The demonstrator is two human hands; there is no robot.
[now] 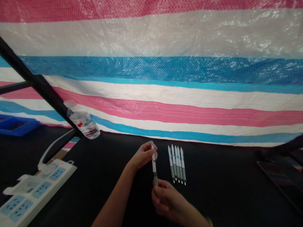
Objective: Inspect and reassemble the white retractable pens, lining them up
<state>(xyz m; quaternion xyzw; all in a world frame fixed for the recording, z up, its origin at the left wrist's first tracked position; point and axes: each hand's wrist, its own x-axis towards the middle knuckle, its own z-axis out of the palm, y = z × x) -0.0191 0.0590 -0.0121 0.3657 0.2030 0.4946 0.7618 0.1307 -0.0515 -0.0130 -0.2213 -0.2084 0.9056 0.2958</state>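
Observation:
Both of my hands hold one white and grey pen (154, 166) upright over a black table (220, 186). My left hand (142, 155) pinches the pen's top end. My right hand (163, 198) grips its lower, grey end with closed fingers. Just right of the held pen, several matching pens (177, 164) lie side by side on the table, tips toward me.
A white power strip (30, 190) with blue sockets lies at the left front. A plastic water bottle (82, 121) stands by a slanting black frame bar (35, 80). A blue tray (16, 125) sits far left. A dark flat object (281, 178) lies at the right. A striped tarp (165, 72) hangs behind.

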